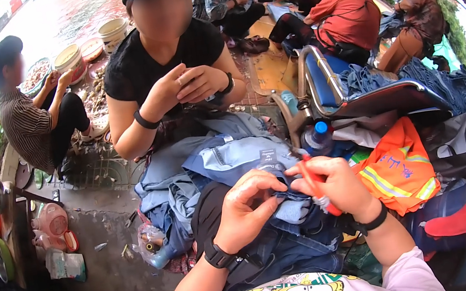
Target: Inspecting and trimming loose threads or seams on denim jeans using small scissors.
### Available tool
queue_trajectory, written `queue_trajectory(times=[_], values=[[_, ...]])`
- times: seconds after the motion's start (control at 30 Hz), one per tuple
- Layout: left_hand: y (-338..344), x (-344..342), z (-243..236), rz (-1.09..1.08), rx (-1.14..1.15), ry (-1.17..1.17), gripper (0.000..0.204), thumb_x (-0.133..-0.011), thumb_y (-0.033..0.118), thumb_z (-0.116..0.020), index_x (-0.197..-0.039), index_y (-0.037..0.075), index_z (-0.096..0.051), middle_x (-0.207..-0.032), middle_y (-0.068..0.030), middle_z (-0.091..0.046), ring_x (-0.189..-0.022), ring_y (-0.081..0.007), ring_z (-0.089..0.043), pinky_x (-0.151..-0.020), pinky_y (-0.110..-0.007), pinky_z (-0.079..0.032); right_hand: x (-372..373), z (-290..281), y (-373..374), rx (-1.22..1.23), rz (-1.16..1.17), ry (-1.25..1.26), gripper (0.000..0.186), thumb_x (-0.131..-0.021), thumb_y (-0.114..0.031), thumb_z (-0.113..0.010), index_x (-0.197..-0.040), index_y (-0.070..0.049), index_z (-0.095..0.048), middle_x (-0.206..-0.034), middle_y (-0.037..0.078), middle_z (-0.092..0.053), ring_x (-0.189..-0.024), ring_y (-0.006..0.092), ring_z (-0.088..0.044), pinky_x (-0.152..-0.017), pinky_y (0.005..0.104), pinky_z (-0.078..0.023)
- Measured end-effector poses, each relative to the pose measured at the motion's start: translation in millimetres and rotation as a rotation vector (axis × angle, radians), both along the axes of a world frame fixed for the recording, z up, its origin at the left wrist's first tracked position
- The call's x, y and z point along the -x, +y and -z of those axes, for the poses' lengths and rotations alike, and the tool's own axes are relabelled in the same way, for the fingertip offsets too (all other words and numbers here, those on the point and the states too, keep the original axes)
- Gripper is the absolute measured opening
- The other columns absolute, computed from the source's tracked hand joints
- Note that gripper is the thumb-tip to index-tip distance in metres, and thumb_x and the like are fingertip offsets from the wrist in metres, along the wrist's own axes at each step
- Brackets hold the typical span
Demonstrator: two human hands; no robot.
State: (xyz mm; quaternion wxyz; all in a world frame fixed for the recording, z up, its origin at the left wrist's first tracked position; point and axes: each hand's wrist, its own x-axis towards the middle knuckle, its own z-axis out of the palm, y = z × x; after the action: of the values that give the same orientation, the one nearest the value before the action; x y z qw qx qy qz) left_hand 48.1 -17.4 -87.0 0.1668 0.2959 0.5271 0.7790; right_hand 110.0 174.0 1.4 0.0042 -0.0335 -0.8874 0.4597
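My right hand [340, 184] is closed around a red-handled hand tool [317, 182] that looks like scissors or snips; its working end is too small to make out. Just left of it, my left hand [250, 205] is curled, thumb and fingers brought together at a dark bit of denim. Whatever lies between those fingertips is too small to name. Blue jeans [310, 237] are spread over my lap beneath both hands. Beyond my hands lies a heap of lighter jeans [225, 156], with a dark label on one pair.
Across the heap sits a person in black [171, 88], hands together. A blue-capped bottle [318, 136] and an orange reflective vest [404, 166] lie to my right. Behind them stands a metal-framed chair [388, 98] loaded with denim. Other people sit farther back.
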Motion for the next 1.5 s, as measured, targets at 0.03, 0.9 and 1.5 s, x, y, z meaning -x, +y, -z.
queue_trajectory(times=[0.03,0.9,1.5], values=[[1,1,0,-0.013,-0.007,0.003,0.025,-0.076,-0.01,-0.065,-0.099,0.001,-0.067,-0.104,-0.007,-0.059,-0.097,-0.014,-0.058,-0.081,-0.026,-0.048,2,8,-1,0.037,0.002,-0.013,0.031,-0.082,-0.015,-0.079,-0.107,0.001,-0.071,-0.09,0.014,-0.071,-0.08,0.0149,-0.066,-0.072,0.0294,-0.051],[-24,-13,4,0.029,-0.061,-0.598,0.017,-0.09,0.0,-0.068,-0.107,0.001,-0.067,-0.1,0.0007,-0.065,-0.091,-0.0064,-0.06,-0.083,-0.021,-0.048,20,38,-28,0.44,0.174,0.007,0.027,-0.082,-0.005,-0.077,-0.107,-0.003,-0.068,-0.092,0.0,-0.063,-0.088,0.0071,-0.058,-0.08,0.0223,-0.047],[-30,22,6,0.085,0.105,0.309,0.029,-0.088,-0.004,-0.065,-0.116,0.004,-0.065,-0.098,0.0022,-0.059,-0.091,-0.0077,-0.054,-0.083,-0.025,-0.047,37,50,-17,0.609,0.045,-0.208,0.026,-0.083,-0.008,-0.075,-0.107,-0.002,-0.068,-0.09,-0.001,-0.062,-0.084,0.0071,-0.058,-0.078,0.0219,-0.046]])
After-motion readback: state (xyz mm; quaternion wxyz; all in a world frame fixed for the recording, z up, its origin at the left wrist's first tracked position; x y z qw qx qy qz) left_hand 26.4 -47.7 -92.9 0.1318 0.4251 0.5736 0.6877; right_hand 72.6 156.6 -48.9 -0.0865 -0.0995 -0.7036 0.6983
